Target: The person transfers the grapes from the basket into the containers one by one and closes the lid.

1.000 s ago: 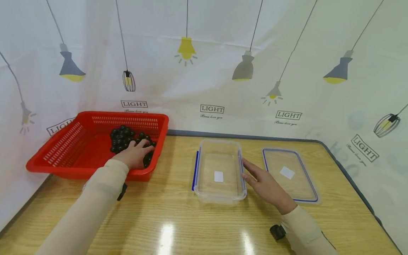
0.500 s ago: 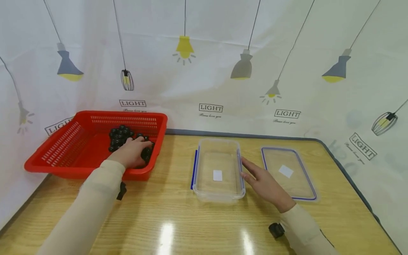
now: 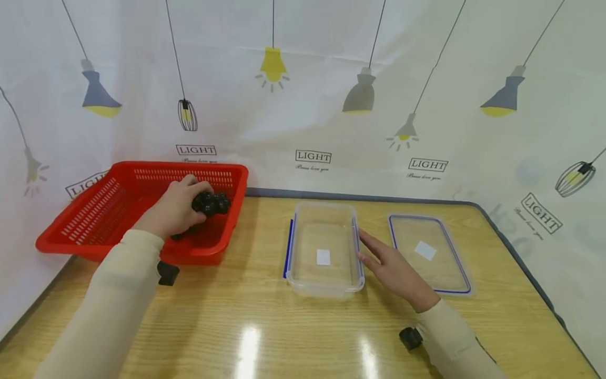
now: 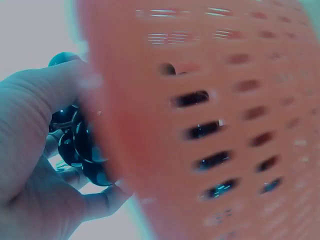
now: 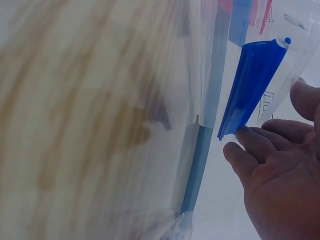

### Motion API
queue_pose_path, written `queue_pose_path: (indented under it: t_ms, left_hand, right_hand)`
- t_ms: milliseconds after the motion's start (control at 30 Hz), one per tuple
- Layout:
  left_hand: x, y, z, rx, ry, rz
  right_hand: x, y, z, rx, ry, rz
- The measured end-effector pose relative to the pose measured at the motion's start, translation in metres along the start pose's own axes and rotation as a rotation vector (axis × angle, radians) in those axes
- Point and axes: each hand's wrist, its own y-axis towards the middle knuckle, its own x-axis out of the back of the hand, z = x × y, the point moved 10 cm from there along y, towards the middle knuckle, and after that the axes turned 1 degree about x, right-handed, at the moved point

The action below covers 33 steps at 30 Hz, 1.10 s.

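Left hand point(image 3: 177, 206) around black grapes point(image 3: 212, 203) at the red basket point(image 3: 124, 213).

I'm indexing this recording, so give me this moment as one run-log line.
left hand: grips dark grapes over red basket | right hand: touches clear container | lid: off, on table

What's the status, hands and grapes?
Left hand gripping dark grapes at red basket. Right hand against clear container. Basket rim between grapes and container.

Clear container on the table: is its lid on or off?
Off: the lid lies on the table, apart from the clear container, whose top is uncovered.
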Motion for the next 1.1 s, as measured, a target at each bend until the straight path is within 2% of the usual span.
queue_pose_path:
  t_ms: [300, 400, 500, 633, 767, 933, 1100]
  left_hand:
    - [0.045, -0.013, -0.021, -0.012, -0.027, -0.142]
    - [0.055, -0.016, -0.041, -0.069, -0.046, -0.182]
    - [0.056, -0.017, -0.069, -0.159, -0.073, -0.204]
    - [0.046, -0.015, -0.107, -0.29, -0.094, -0.224]
    - [0.026, -0.009, -0.141, -0.388, -0.081, -0.209]
    - [-0.003, 0.0, -0.179, -0.46, -0.047, -0.161]
    - [-0.032, 0.008, -0.209, -0.491, -0.025, -0.088]
  right_hand:
    - [0.001, 0.001, 0.001, 0.029, -0.029, -0.009]
    - [0.002, 0.001, 0.002, 0.03, -0.03, -0.011]
    - [0.002, 0.001, 0.003, 0.025, -0.026, -0.014]
    - [0.001, 0.0, 0.001, 0.006, -0.027, -0.012]
    - [-0.001, -0.001, -0.002, -0.009, -0.038, -0.012]
    - [-0.001, 0.0, -0.005, -0.018, -0.032, -0.01]
    - [0.0, 0.002, -0.003, -0.019, -0.032, -0.008]
